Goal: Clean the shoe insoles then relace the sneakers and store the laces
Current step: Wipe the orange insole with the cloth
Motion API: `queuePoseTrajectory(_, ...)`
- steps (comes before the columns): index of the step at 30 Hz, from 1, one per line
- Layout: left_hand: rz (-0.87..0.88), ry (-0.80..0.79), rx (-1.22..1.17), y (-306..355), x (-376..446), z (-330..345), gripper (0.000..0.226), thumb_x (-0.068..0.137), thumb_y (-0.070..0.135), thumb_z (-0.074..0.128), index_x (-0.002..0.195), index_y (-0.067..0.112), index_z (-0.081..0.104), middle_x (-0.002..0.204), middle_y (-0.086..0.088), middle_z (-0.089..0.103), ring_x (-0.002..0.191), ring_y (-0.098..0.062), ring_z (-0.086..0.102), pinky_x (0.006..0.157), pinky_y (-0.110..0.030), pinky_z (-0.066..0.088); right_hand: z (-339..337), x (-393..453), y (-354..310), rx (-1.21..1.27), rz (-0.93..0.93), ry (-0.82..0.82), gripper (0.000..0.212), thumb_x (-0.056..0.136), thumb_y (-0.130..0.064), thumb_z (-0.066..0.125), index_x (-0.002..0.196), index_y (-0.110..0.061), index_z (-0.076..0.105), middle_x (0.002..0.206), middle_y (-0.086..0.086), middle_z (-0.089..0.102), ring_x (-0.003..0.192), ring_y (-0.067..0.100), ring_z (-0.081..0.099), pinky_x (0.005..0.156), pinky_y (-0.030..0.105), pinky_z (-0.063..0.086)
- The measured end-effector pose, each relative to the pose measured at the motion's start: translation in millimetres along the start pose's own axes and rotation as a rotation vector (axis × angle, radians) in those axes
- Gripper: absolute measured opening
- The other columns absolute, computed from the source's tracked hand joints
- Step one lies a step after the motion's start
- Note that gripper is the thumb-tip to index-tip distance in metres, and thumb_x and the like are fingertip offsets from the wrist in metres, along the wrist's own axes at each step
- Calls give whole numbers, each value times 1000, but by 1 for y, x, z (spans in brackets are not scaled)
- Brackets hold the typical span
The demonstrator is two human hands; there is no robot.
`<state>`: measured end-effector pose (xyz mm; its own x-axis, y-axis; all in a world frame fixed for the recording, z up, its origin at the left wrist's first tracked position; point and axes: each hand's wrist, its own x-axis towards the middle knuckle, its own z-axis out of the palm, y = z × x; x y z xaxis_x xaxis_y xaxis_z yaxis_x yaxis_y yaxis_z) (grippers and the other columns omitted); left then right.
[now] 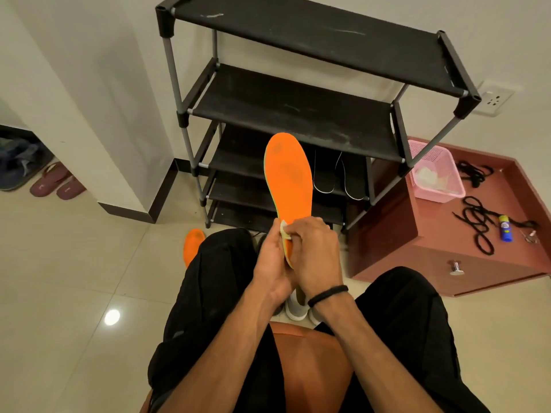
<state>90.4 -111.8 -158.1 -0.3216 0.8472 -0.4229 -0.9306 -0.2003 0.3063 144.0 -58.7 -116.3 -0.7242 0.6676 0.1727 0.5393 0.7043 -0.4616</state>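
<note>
Left hand [269, 257] grips the heel of the flat, smooth orange foam insole [288, 177], held upright before the black fabric-shelved shoe rack [286, 114]. Right hand [317, 251] pinches a small pale cloth [283, 228] against it.

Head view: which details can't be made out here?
- Heel of the held orange insole: covered by both hands.
- Second orange insole on the floor: partly behind the left leg.
- Sneakers: mostly hidden under the forearms.
- Blue tube: label too small to read.
- Pink basket: contents unclear.
</note>
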Motion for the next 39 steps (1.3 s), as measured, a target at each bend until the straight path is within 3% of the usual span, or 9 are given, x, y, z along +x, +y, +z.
queuePoseTrajectory(3,62,46,28,11,3,-6,61,108,53,39,142,8,62,142,-18,63,134,-31,60,122,-49,36,6,-29,-5,118,-22,32,24,83,5,59,89,-9,77,95,8,73,90,27,68,83,40,56)
queuePoseTrajectory(8,83,79,34,9,4,0,78,102,70,31,148,11,53,138,-19,66,127,-32,66,111,-48,48,13,-63,31,96,-150,86,28,88,-3,52,97,-12,76,101,1,69,92,19,63,87,9,42)
queuePoseTrajectory(13,37,95,97,2,4,0,76,104,67,28,147,9,52,135,-16,69,125,-28,67,111,-43,48,11,-39,48,-11,-98,148,22,79,6,77,97,-8,77,101,4,70,95,18,60,77,23,52)
queuePoseTrajectory(18,1,93,133,-4,2,0,73,105,65,27,139,10,60,132,-15,71,122,-26,69,107,-41,51,7,-8,43,-76,2,98,15,87,-4,72,100,-10,78,106,3,70,99,21,62,78,36,57)
queuePoseTrajectory(26,130,172,153,-1,10,-6,72,104,69,17,143,22,56,133,-5,71,127,-19,65,103,-40,49,4,-44,16,128,169,84,25,87,3,67,96,-15,81,94,3,77,83,20,71,81,30,57)
queuePoseTrajectory(30,74,208,179,-3,11,-6,80,102,72,23,120,14,74,119,-10,75,101,-15,74,90,-35,54,-1,-36,0,211,249,-32,26,87,-4,67,91,-26,81,92,-6,77,84,12,69,78,19,53)
queuePoseTrajectory(32,52,166,104,-1,11,-5,77,104,69,30,111,8,78,106,-12,76,89,-18,75,86,-37,57,-7,-29,-2,423,346,-70,26,86,-3,72,88,-28,81,91,-9,77,87,8,71,80,21,56)
queuePoseTrajectory(35,64,101,46,4,9,-2,75,105,64,33,100,7,82,99,-12,75,92,-22,74,94,-39,55,-29,-14,5,1210,669,-134,23,84,9,72,101,-7,76,100,11,78,92,21,74,82,28,60)
queuePoseTrajectory(39,95,64,172,7,6,5,73,102,70,30,132,12,64,104,-7,76,98,-19,74,87,-37,58,-45,-14,20,1567,765,-265,39,88,8,66,126,8,61,118,24,71,98,24,73,83,31,62)
